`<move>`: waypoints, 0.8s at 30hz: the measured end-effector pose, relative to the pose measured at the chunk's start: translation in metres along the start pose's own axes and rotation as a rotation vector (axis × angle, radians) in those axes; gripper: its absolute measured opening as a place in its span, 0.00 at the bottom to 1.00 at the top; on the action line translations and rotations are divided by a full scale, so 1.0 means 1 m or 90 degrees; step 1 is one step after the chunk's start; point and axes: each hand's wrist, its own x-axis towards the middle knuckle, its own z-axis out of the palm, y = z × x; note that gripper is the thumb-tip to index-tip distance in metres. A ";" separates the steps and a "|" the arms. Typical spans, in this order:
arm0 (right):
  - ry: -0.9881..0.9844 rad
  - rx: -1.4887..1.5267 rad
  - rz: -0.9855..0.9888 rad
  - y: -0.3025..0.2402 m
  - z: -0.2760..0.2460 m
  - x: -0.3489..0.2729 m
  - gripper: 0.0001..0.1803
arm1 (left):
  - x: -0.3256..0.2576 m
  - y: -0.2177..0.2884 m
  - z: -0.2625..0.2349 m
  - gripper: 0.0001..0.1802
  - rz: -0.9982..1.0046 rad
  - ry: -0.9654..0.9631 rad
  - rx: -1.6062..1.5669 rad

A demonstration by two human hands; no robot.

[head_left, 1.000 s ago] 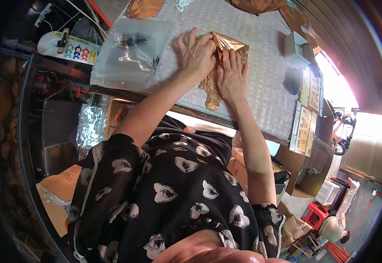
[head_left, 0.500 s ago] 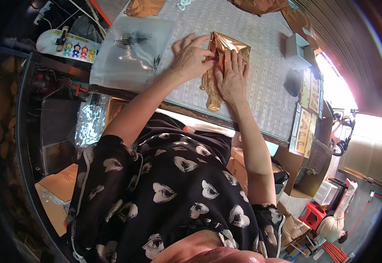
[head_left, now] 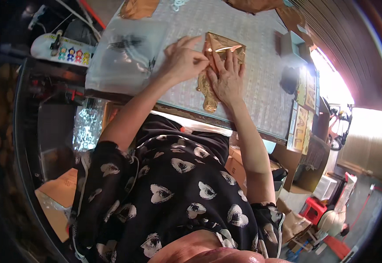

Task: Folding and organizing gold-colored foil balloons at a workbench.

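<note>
A gold foil piece [head_left: 226,41], folded flat like a deflated foil balloon, lies on the table in front of me. Its crumpled, narrower tail [head_left: 210,98] points toward the near edge. My right hand [head_left: 228,79] rests palm down on the foil, fingers stretched and slightly apart. At the foil's left edge is my left hand [head_left: 184,61], slightly blurred. Its thumb and forefinger meet in a pinch, while the other fingers extend away; whether foil is caught between the tips is not visible.
A clear plastic bag [head_left: 125,57] with dark print lies left of my left hand. More bronze foil [head_left: 139,8] sits at the far left, near a white string [head_left: 178,4]. An open white box [head_left: 294,46] and yellow packages [head_left: 302,127] line the table's right side.
The whole view has shifted slightly. My left hand's fingers have moved a little, with thumb and forefinger at the foil's edge. My right hand stays flat on the foil.
</note>
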 end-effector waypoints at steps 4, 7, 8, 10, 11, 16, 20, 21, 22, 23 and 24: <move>0.018 -0.011 0.001 0.000 0.007 -0.002 0.37 | 0.005 0.039 -0.083 0.15 0.022 -0.014 -0.365; 0.022 -0.016 0.039 0.004 0.010 -0.006 0.37 | -0.021 0.068 -0.154 0.11 0.099 -0.159 -0.510; 0.023 -0.017 0.021 0.006 0.009 -0.008 0.37 | -0.021 0.064 -0.147 0.11 0.112 -0.171 -0.501; 0.037 -0.009 0.005 -0.003 0.004 0.002 0.37 | 0.001 0.092 -0.162 0.10 0.106 -0.153 -0.443; 0.051 -0.022 -0.012 0.000 0.005 0.003 0.37 | 0.002 0.093 -0.162 0.10 0.109 -0.146 -0.424; 0.051 -0.044 0.004 0.009 0.011 -0.004 0.38 | -0.025 0.042 -0.167 0.09 0.102 -0.079 -0.321; 0.058 -0.052 -0.009 0.005 0.013 -0.002 0.38 | -0.037 0.024 -0.176 0.09 0.087 0.010 -0.222; 0.058 -0.054 -0.010 0.005 0.014 -0.001 0.38 | -0.039 0.022 -0.178 0.08 0.085 0.031 -0.197; 0.059 -0.056 -0.011 0.004 0.014 -0.002 0.37 | -0.040 0.019 -0.179 0.08 0.083 0.052 -0.171; 0.060 -0.056 -0.012 0.004 0.014 -0.002 0.37 | -0.040 0.017 -0.181 0.08 0.084 0.072 -0.143; 0.053 -0.056 -0.008 0.004 0.014 -0.004 0.37 | -0.040 0.015 -0.184 0.08 0.085 0.092 -0.116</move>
